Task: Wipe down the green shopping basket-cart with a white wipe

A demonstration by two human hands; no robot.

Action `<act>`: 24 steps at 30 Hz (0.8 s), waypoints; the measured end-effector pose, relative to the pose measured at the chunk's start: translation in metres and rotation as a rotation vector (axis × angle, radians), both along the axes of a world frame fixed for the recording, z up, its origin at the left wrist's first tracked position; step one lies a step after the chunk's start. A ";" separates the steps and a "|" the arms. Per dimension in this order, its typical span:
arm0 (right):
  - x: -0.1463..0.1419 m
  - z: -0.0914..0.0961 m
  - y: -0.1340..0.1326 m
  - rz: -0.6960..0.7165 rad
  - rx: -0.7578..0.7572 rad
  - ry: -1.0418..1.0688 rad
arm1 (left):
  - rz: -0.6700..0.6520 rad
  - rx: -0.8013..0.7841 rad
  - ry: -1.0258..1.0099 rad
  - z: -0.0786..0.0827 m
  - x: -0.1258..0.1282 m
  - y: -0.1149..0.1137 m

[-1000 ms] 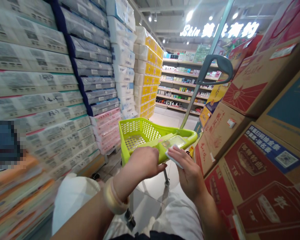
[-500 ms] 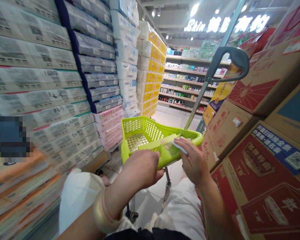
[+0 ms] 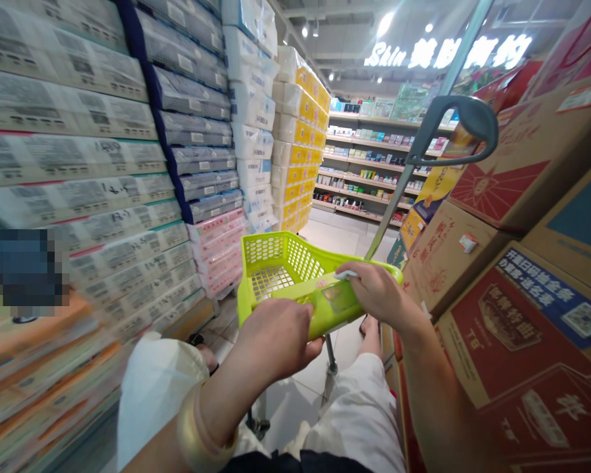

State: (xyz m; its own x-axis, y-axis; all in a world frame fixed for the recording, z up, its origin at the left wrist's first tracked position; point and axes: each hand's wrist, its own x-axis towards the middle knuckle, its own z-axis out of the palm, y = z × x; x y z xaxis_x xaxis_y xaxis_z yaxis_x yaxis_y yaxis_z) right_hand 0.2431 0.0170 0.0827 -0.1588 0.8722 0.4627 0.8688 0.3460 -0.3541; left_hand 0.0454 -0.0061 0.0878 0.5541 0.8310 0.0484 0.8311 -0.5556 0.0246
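Observation:
A lime-green plastic shopping basket with mesh walls sits on a thin metal frame with casters, just in front of my legs. My left hand is closed round its near edge, left of centre. My right hand presses a small white cloth or tissue against the near edge, farther right, beside a clear label window. The cloth is mostly hidden under the fingers. From the basket's right end a metal pole slants up, carrying a dark grey loop handle.
Stacked packs rise along the left, with yellow-and-white packs beyond. Cardboard cartons crowd the right side. Shelves of small goods stand at the aisle's far end. A pixelated patch covers something at far left.
My right hand has turned and shifted slightly up and inward along the basket edge with the white cloth. My left hand keeps its grip in nearly the same place.

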 end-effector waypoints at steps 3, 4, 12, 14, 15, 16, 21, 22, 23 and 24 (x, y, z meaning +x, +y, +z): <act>-0.014 0.003 0.000 0.160 -0.041 -0.004 | 0.006 0.002 -0.005 0.000 -0.001 0.000; -0.020 0.003 0.000 0.238 -0.052 0.005 | 0.008 0.002 -0.006 0.000 -0.001 0.000; 0.011 -0.004 0.004 -0.072 -0.064 0.022 | 0.002 0.016 -0.018 -0.001 -0.004 -0.001; 0.012 -0.010 -0.005 -0.098 0.012 0.043 | 0.004 0.016 -0.018 -0.002 -0.003 -0.001; 0.007 -0.014 -0.012 -0.051 0.055 0.064 | 0.004 0.015 -0.017 -0.003 -0.003 0.000; -0.001 -0.017 -0.019 0.016 0.105 0.092 | 0.003 0.016 -0.015 -0.003 -0.003 0.000; -0.028 -0.036 -0.047 0.265 0.178 0.186 | 0.000 0.022 -0.019 -0.003 -0.004 0.000; -0.024 -0.040 -0.048 0.214 0.209 0.206 | 0.000 0.020 -0.020 -0.003 -0.004 0.000; -0.018 -0.044 -0.047 0.137 0.252 0.227 | -0.001 0.018 -0.019 -0.002 -0.004 0.000; -0.012 -0.048 -0.045 0.050 0.299 0.245 | 0.000 0.015 -0.019 -0.001 -0.004 0.000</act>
State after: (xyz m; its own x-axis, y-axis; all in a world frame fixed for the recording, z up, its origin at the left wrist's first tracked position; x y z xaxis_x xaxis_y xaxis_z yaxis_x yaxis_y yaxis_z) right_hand 0.2316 -0.0284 0.0347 -0.0508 0.6873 0.7246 0.7509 0.5047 -0.4260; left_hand 0.0411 -0.0064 0.0863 0.5532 0.8300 0.0712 0.8304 -0.5562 0.0316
